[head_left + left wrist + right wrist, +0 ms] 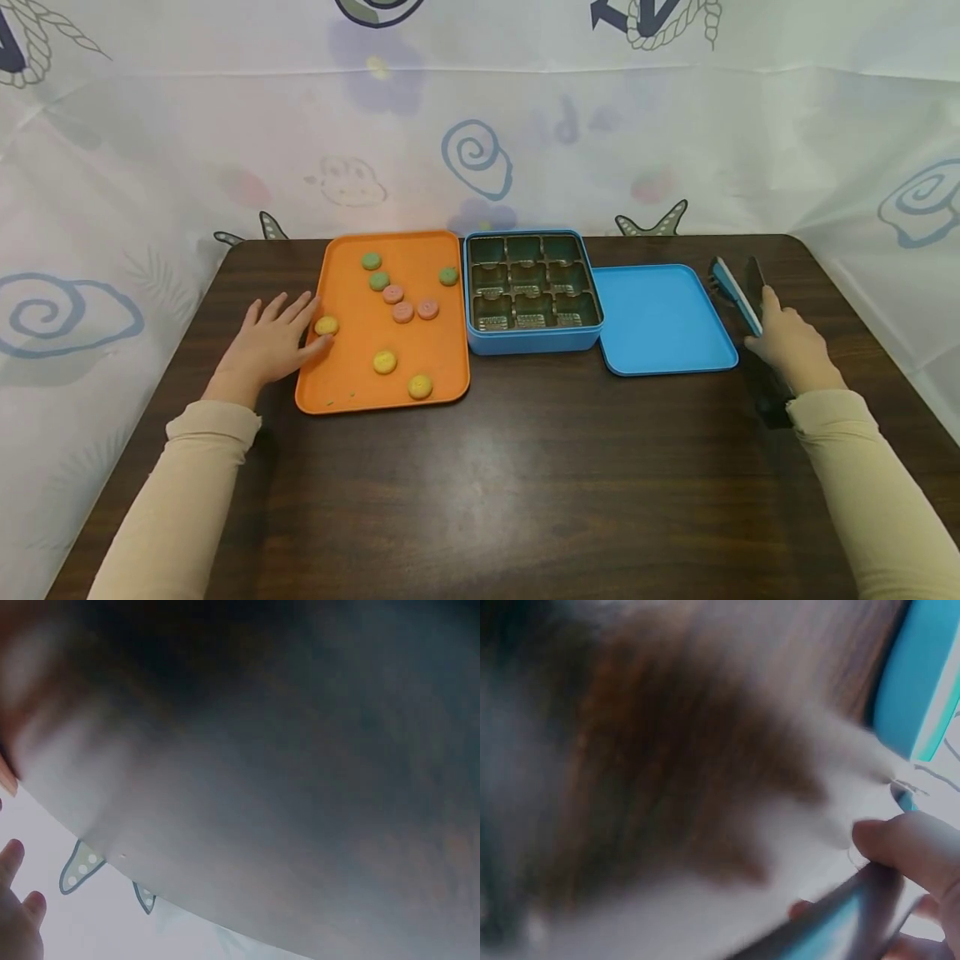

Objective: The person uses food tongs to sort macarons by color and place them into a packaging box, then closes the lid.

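My left hand (266,346) is spread at the left edge of an orange tray (360,387), its thumb reaching over the rim beside a yellow button-shaped piece (326,325). Several more small round pieces lie scattered on that tray, among them a green piece (379,281), a pink piece (402,312) and a yellow piece (420,386). At the far right, my right hand (795,346) grips a pair of blue and black tongs (737,293), whose tips spread apart and point away from me. In the right wrist view, the thumb and fingers curl round the tongs (832,922).
Against the orange tray stands a blue box (532,342) with a dark insert of several compartments, none holding a piece. A flat blue tray or lid (663,321) lies to its right. All rest on a dark wooden table (487,500), with a patterned white cloth (555,150) behind.
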`<act>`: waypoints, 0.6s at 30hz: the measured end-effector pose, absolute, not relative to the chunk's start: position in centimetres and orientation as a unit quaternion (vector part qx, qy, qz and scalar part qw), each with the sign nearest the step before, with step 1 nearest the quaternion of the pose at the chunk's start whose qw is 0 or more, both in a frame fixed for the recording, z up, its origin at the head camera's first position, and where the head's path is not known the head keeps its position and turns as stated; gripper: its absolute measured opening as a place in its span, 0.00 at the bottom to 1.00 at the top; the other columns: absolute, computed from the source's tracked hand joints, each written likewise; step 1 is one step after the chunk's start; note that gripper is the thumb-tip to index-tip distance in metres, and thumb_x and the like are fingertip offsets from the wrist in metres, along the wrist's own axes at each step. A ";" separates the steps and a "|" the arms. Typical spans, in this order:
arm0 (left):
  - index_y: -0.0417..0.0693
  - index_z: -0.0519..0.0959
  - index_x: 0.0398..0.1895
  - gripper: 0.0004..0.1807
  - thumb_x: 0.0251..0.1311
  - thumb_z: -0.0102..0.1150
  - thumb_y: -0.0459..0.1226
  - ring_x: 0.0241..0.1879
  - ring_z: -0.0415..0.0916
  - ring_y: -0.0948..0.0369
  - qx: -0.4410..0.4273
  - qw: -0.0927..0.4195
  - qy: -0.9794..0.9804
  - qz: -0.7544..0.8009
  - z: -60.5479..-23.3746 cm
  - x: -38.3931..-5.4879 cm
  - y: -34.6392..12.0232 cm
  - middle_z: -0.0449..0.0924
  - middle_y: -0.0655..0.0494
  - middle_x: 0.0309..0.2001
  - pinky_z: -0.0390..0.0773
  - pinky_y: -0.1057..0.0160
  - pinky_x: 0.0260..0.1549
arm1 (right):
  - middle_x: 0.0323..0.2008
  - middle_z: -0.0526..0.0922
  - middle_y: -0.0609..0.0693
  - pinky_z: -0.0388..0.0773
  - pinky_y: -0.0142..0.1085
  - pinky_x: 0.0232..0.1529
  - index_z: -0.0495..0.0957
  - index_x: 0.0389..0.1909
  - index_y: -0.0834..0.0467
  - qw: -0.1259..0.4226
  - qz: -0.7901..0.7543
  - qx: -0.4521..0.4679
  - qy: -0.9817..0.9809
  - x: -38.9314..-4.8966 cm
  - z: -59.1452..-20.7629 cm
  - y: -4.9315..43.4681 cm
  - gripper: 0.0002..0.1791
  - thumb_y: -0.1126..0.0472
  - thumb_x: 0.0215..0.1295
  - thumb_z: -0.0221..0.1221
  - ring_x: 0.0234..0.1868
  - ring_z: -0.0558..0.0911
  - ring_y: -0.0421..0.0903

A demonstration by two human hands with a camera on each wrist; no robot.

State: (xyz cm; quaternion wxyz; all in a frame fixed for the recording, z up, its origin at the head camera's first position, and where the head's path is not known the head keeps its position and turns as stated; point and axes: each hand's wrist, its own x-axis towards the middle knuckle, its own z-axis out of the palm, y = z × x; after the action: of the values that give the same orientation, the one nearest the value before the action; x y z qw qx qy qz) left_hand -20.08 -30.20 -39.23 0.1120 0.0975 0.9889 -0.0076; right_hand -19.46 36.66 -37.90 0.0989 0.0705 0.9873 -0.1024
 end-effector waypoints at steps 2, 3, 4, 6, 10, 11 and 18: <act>0.42 0.47 0.75 0.47 0.65 0.30 0.66 0.73 0.38 0.35 0.098 0.119 0.988 -0.011 -39.3 -20.1 -30.3 0.43 0.38 0.76 0.33 0.33 0.69 | 0.50 0.63 0.84 0.72 0.63 0.34 0.35 0.71 0.73 0.068 -0.106 0.077 0.989 -19.4 -38.1 36.7 0.47 0.63 0.62 0.54 0.41 0.73 0.76; 0.42 0.46 0.76 0.48 0.65 0.29 0.67 0.73 0.38 0.35 0.098 0.123 0.988 -0.012 -39.3 -20.1 -30.4 0.43 0.38 0.76 0.33 0.33 0.69 | 0.49 0.63 0.83 0.72 0.63 0.33 0.37 0.71 0.73 0.053 -0.107 0.081 0.990 -19.4 -38.1 36.7 0.46 0.63 0.62 0.54 0.41 0.73 0.76; 0.42 0.46 0.76 0.48 0.64 0.29 0.67 0.73 0.38 0.35 0.098 0.126 0.987 -0.011 -39.3 -20.1 -30.4 0.42 0.39 0.76 0.33 0.33 0.69 | 0.49 0.64 0.82 0.72 0.63 0.33 0.38 0.71 0.73 0.040 -0.108 0.087 0.989 -19.5 -38.1 36.7 0.45 0.63 0.62 0.54 0.40 0.73 0.75; 0.41 0.45 0.76 0.48 0.65 0.28 0.67 0.73 0.38 0.35 0.098 0.130 0.987 -0.012 -39.3 -20.1 -30.4 0.42 0.39 0.76 0.33 0.33 0.69 | 0.50 0.64 0.81 0.71 0.64 0.35 0.41 0.71 0.73 0.017 -0.114 0.096 0.989 -19.5 -38.1 36.5 0.43 0.63 0.63 0.54 0.42 0.72 0.76; 0.41 0.44 0.76 0.48 0.65 0.28 0.66 0.73 0.38 0.36 0.104 0.134 0.986 -0.014 -39.4 -20.1 -30.4 0.41 0.39 0.76 0.34 0.33 0.70 | 0.55 0.62 0.82 0.68 0.68 0.43 0.45 0.70 0.74 -0.020 -0.129 0.106 0.986 -19.7 -38.1 36.4 0.41 0.63 0.63 0.54 0.49 0.68 0.78; 0.41 0.44 0.76 0.48 0.65 0.28 0.66 0.73 0.39 0.36 0.106 0.133 0.985 -0.015 -39.4 -20.1 -30.4 0.41 0.39 0.76 0.35 0.33 0.70 | 0.55 0.62 0.82 0.68 0.68 0.44 0.46 0.70 0.75 -0.030 -0.133 0.105 0.985 -19.7 -38.2 36.3 0.40 0.63 0.63 0.55 0.50 0.68 0.79; 0.42 0.44 0.76 0.47 0.66 0.29 0.65 0.74 0.41 0.37 0.114 0.124 0.986 -0.013 -39.8 -20.3 -30.4 0.41 0.41 0.77 0.37 0.34 0.70 | 0.50 0.67 0.80 0.69 0.67 0.43 0.58 0.64 0.78 -0.098 -0.157 0.104 0.977 -19.8 -38.1 35.6 0.34 0.64 0.60 0.55 0.46 0.70 0.76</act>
State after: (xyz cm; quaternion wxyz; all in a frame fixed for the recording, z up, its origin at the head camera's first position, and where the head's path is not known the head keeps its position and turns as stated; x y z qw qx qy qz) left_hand -20.32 -30.44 -39.77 0.1239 0.1137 0.9857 -0.0132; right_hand -19.76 35.60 -38.12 -0.0983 0.1040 0.9772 -0.1570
